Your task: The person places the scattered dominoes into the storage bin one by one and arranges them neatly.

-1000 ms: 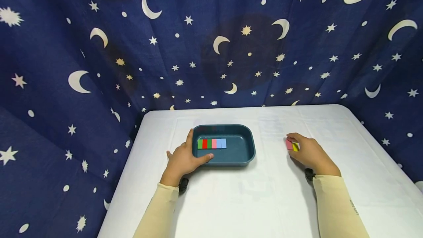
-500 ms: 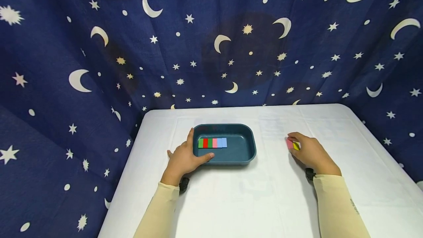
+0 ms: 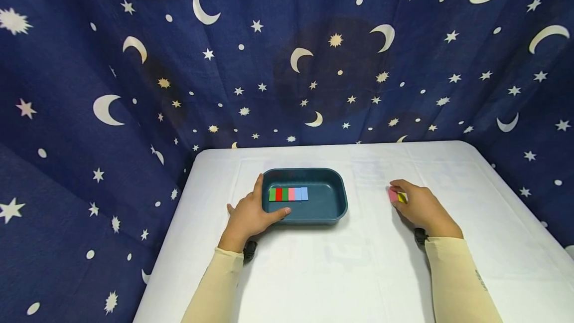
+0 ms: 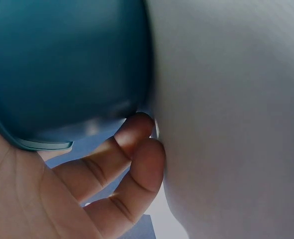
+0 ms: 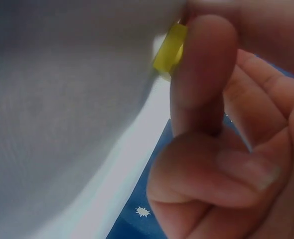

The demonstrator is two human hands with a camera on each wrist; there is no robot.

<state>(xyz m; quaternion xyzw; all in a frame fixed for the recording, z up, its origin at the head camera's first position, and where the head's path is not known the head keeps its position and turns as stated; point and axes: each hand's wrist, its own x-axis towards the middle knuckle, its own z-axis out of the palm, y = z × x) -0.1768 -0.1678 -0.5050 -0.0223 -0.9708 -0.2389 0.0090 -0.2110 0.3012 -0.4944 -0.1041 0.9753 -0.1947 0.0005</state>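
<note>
A dark teal tray (image 3: pixel 325 203) stands on the table in the head view. My left hand (image 3: pixel 248 217) grips its left end, thumb over the front rim and fingers along the outer side. The left wrist view has two curled fingertips (image 4: pixel 136 130) at the foot of the tray wall (image 4: pixel 72 64). Inside the tray is a row of small square blocks (image 3: pixel 288 194), green, red, dark green, pink and light blue. At the right, my right hand (image 3: pixel 423 208) pinches a pink block (image 3: pixel 392 195) and a yellow block (image 3: pixel 402 197), side by side at the table, fingers partly covering them.
A white cloth covers the table (image 3: pixel 332 273), which has rounded far corners. Behind it and along both sides hangs a dark blue curtain (image 3: pixel 269 64) with moons and stars. Each wrist wears a black strap, and both sleeves are cream.
Both hands, the tray and the blocks keep their places. Only a slight shift of the whole head view shows.
</note>
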